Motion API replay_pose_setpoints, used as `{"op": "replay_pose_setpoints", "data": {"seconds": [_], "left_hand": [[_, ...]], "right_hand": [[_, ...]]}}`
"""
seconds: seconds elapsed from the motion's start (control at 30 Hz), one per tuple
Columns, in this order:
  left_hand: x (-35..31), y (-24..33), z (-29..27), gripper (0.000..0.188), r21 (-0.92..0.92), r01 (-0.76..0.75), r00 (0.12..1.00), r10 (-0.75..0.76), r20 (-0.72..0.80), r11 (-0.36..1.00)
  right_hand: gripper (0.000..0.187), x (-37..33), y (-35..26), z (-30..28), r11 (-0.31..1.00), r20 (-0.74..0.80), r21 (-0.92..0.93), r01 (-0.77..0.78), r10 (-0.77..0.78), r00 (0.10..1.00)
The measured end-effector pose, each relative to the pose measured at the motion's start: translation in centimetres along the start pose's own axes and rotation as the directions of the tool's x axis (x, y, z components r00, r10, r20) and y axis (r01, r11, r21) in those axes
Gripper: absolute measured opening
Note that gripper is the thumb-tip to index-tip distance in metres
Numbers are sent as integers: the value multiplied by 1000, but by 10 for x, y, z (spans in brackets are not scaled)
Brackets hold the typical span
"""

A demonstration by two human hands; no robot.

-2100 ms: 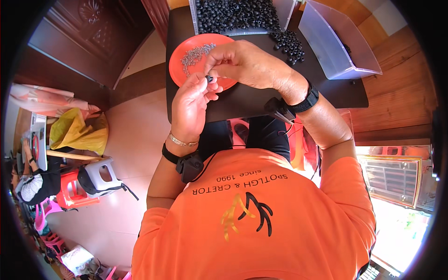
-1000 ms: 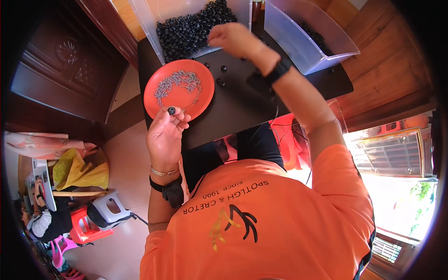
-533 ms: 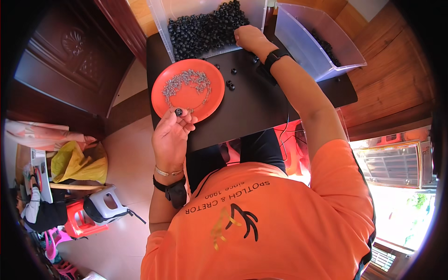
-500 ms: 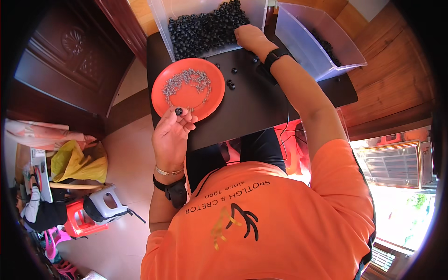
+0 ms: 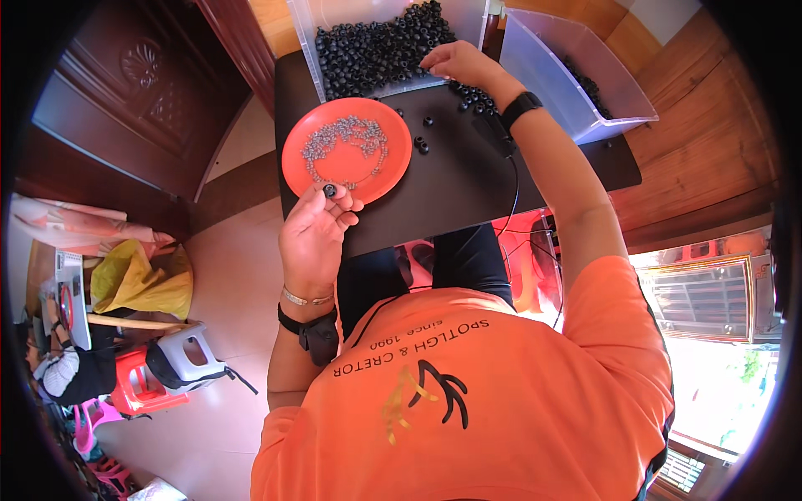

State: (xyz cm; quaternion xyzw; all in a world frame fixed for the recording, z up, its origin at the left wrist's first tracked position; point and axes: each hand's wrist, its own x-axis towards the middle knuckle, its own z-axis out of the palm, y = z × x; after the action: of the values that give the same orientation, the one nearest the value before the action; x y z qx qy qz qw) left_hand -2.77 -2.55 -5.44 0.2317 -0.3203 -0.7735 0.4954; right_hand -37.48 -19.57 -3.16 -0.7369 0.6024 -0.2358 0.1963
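Observation:
My left hand (image 5: 322, 221) is closed, pinching a small black round part with a hole (image 5: 330, 190) between thumb and fingertips, by the near rim of an orange plate (image 5: 397, 171). Small silvery metal pieces (image 5: 347, 134) are spread in a rough ring on that plate. Behind it, a clear plastic bin (image 5: 305, 37) holds a heap of black round parts (image 5: 380, 50). At the bin's near right edge is my right hand (image 5: 464, 65), its fingertips brought together; whatever is between them cannot be made out. Below its wrist, several black parts (image 5: 474, 98) lie clustered on the dark table.
A second clear bin (image 5: 576, 79) with some black parts stands at the right. Loose black parts (image 5: 422, 145) lie near the plate. A black device with a cable (image 5: 494, 138) rests under my right forearm. Stools (image 5: 150, 380) and another person (image 5: 75, 367) are at the far left.
My right hand has shifted slightly, its fingers now stretched toward the bin's edge. The cluster of black parts below it has come into sight. My left hand still pinches its black part.

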Motion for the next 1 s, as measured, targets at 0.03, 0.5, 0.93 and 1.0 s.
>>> {"op": "replay_pose_setpoints", "data": {"seconds": [0.03, 0.5, 0.93, 1.0], "left_hand": [[1, -1, 1, 20, -2, -3, 1000, 3, -2, 1000], [12, -10, 24, 23, -80, 18, 993, -9, 122, 997], [9, -16, 27, 22, -69, -44, 989, 53, 136, 997], [7, -15, 29, 23, -28, -57, 991, 60, 121, 998]], "right_hand": [[22, -5, -7, -3, 967, 73, 255, -23, 4, 997], [21, -109, -126, 50, 479, 15, 875, 68, -166, 986], [15, -143, -161, 61, 524, -128, 820, 230, -224, 966], [13, -146, -164, 61, 620, -117, 757, 207, -184, 976]]}}
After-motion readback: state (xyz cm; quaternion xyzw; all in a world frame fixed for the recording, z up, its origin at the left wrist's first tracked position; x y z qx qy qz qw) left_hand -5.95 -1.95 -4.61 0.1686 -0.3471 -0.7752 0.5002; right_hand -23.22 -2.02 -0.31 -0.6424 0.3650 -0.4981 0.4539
